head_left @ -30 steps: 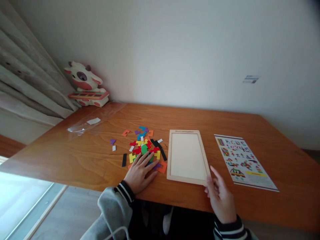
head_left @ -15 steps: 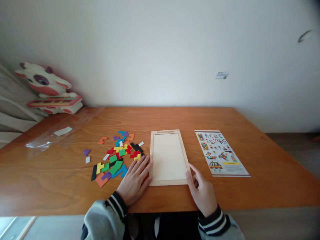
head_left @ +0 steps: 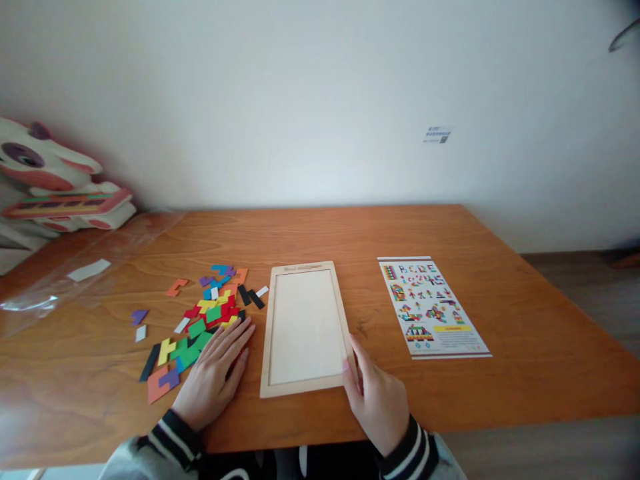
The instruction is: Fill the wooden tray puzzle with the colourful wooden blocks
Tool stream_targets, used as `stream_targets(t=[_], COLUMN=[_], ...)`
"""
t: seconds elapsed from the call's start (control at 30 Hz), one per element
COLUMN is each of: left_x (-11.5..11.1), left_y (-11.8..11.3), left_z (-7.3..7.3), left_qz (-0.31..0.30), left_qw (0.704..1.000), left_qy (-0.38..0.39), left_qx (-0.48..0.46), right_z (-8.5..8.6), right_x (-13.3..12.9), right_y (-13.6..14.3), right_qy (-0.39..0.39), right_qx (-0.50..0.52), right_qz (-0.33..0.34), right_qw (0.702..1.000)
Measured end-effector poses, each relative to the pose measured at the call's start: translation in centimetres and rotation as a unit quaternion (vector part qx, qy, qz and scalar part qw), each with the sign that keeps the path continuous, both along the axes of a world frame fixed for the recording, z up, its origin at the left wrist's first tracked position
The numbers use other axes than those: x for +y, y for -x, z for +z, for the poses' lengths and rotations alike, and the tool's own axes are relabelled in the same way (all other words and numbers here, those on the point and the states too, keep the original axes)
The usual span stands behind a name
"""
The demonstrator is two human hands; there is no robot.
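Note:
A shallow wooden puzzle tray (head_left: 306,327) with a raised frame lies bare in front of me. My right hand (head_left: 377,393) pinches its lower right edge between thumb and fingers. To the left of the tray, my left hand (head_left: 215,373) rests flat with fingers stretched out, apart from the frame and against the near side of the coloured puzzle pieces (head_left: 197,328). These flat pieces are green, red, yellow, blue, orange, purple, black and white, and lie in a loose heap, some overlapping. The left hand covers part of the heap.
A printed pattern sheet (head_left: 433,307) lies to the right of the tray. Clear plastic packaging (head_left: 55,293) with a white label is at the left, below a cow-shaped toy keyboard (head_left: 65,180). The wooden table (head_left: 320,233) meets the wall at the back.
My left hand has moved left, away from the tray's edge, pushing pieces of the heap. A gap now shows between hand and tray. The view has shifted right; my right hand still grips the tray.

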State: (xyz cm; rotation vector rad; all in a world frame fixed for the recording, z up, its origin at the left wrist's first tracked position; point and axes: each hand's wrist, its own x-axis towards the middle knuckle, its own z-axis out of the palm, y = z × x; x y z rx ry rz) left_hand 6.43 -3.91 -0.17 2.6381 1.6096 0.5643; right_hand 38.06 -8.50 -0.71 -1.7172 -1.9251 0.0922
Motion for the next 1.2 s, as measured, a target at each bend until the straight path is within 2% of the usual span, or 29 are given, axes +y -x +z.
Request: stream_targets(t=[0.17,0.37,0.57,0.67,0.8,0.97,1.07,1.2], left_x=[0.3,0.4,-0.3,-1.1,-2.3,-3.2,-3.3,-3.2], left_y=[0.2,0.2,-0.2,1.3,5.3,9.9,10.7,10.2], left_z=[-0.4,-0.6,0.6,1.2,1.3,0.6,0.1,-0.2], left_qz=[0.047,0.056,0.054,0.071,0.116,0.128,0.117,0.091], left_qw=[0.998,0.996,0.993,0.988,0.977,0.982,0.985,0.991], left_qy=[-0.003,-0.009,-0.048,-0.1,-0.156,-0.122,-0.1,-0.078], left_qx=[-0.032,-0.071,-0.094,-0.099,-0.087,-0.068,-0.077,-0.063], right_z=[0.1,0.0,-0.1,-0.3,-0.7,-1.0,-0.9,-1.0], right_x=[-0.7,-1.1,-1.3,-1.3,-1.3,-1.3,-1.3,-1.4], right_y=[2.2,3.5,3.0,2.9,2.9,3.0,3.2,3.2], right_qy=[-0.019,-0.017,-0.027,-0.025,-0.059,-0.071,-0.059,-0.055], right_qx=[0.016,0.015,0.013,0.006,-0.019,-0.028,-0.003,0.04], right_qz=[0.009,0.019,0.016,0.012,-0.009,-0.036,-0.047,-0.071], right_qw=[1.0,1.0,0.999,1.0,0.998,0.996,0.997,0.995])
